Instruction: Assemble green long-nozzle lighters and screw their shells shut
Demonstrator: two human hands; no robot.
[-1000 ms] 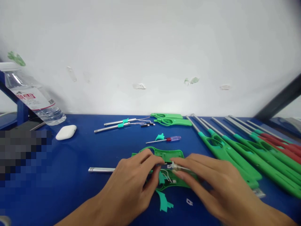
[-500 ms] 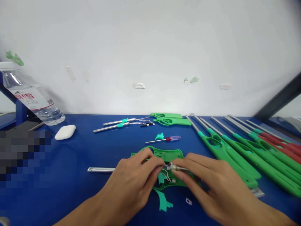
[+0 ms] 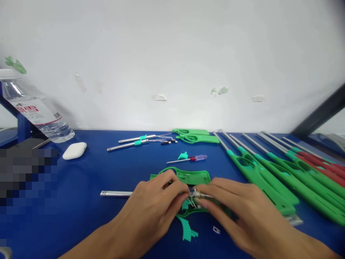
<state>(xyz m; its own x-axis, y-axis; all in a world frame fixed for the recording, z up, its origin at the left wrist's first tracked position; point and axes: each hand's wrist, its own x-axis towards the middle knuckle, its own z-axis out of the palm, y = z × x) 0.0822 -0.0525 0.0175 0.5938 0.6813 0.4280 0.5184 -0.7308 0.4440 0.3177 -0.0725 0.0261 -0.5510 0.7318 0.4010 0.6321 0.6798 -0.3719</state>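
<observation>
Lying nearest on the blue counter [image 3: 121,172], a curved, tabbed teal plastic piece [image 3: 186,229] and a flat white clip [image 3: 216,229]. Beyond these, the left hand [image 3: 157,201] brings thumb and forefinger together; whether they grip anything cannot be told. The right hand [image 3: 239,201] pinches a small translucent fitting [image 3: 198,194], its digits parted only by the part's thickness. The fitting's long axis runs crosswise, the collared end pointing left, over the front green shell half [image 3: 196,211], where thin white wires [image 3: 193,203] show. A smooth, cylindrical metal barrel [image 3: 115,194] lies crosswise, tip to the left. Directly behind, the rear green shell half [image 3: 194,177], hollow and glossy. Farther off, a screwdriver [image 3: 198,158] with a clear purple-and-red handle, its shaft pointing left; at right, green-handled lighters [image 3: 258,172], slender metal barrels directed away. Farthest, two wired metal tubes [image 3: 121,146] with teal collars and two green lighter casings [image 3: 206,139], before a scuffed white wall [image 3: 172,64].
</observation>
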